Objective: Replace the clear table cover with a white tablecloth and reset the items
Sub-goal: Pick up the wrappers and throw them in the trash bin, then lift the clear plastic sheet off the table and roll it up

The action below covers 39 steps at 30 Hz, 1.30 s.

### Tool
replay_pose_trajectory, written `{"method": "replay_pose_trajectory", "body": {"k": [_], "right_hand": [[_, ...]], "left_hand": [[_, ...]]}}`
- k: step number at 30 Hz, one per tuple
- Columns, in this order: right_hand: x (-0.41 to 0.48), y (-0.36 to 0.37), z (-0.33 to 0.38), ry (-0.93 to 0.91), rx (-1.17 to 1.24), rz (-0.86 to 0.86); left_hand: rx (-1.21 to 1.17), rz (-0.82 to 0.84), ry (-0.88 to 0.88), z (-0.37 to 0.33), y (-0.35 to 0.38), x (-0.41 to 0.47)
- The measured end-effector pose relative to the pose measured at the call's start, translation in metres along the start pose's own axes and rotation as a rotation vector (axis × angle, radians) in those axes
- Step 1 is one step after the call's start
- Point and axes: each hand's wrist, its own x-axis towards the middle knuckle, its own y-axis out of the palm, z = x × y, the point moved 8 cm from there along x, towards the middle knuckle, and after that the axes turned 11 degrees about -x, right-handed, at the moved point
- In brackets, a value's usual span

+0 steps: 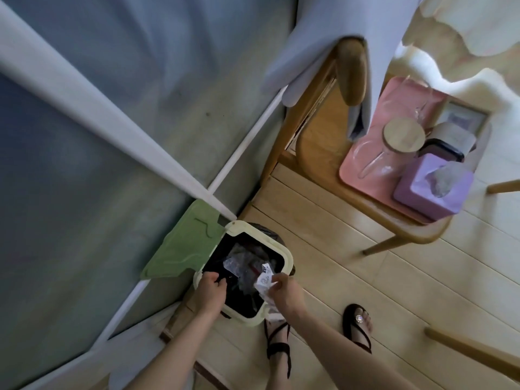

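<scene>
A small waste bin (287,256) with a cream rim and a black liner stands on the wooden floor, its green lid (185,246) flipped open to the left. Crumpled clear plastic lies inside. My left hand (212,287) grips the black liner at the bin's near-left rim. My right hand (284,288) pinches a crumpled wad of the clear table cover (264,285) over the bin's near-right edge. A pink tray (363,161) with a lidded jar (403,135), glasses and a purple tissue box (430,192) rests on a wooden chair seat.
A wooden chair (323,130) with a grey-blue cloth (332,38) draped over its back stands at the upper right. A glass door with white frames fills the left. My sandalled feet (357,325) are beside the bin. A white-covered table edge (475,80) shows at top right.
</scene>
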Motion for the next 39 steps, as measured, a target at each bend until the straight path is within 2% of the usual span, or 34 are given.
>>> {"method": "replay_pose_trajectory", "body": {"k": [4,9,14,19,27,39], "right_hand": [[-0.008,0.003,0.020,-0.024,0.074,0.050],[-0.023,-0.010,0.023,-0.041,0.012,0.130],[-0.049,-0.038,0.011,-0.010,0.041,0.106],[-0.092,-0.077,0.006,0.017,0.215,0.088],[-0.164,-0.164,0.001,-0.040,0.411,-0.036],[-0.285,-0.331,-0.077,-0.053,0.659,-0.360]], "left_hand": [[-0.051,0.056,0.036,0.004,-0.007,-0.016],[-0.082,0.066,0.100,-0.017,-0.013,-0.037],[-0.044,0.099,0.130,-0.051,-0.010,-0.073],[-0.042,0.183,0.166,-0.087,-0.007,-0.119],[0.016,0.298,0.357,-0.167,-0.001,-0.211],[0.241,0.537,0.732,-0.319,0.065,-0.358]]}}
